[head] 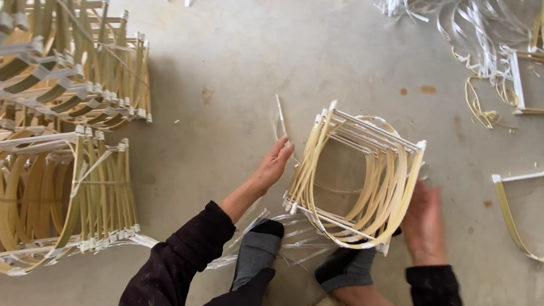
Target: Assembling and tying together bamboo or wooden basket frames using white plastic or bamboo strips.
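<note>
A bundle of pale bamboo hoops bound with white strips [357, 176] stands on its side on the concrete floor, just past my two grey-socked feet [257, 251]. My left hand [274, 162] lies flat against the bundle's left side, fingers straight and together. My right hand [423, 223], blurred, presses against the bundle's right side. The bundle sits between both palms. A thin white strip [281, 119] sticks up from behind my left fingers. Both arms wear dark sleeves.
Tall stacks of similar bamboo hoop frames [50, 129] fill the left side. Loose white strips [471, 27] lie at the top right, and single hoop frames [529, 210] lie at the right edge. Clear strips [292, 235] lie under my feet.
</note>
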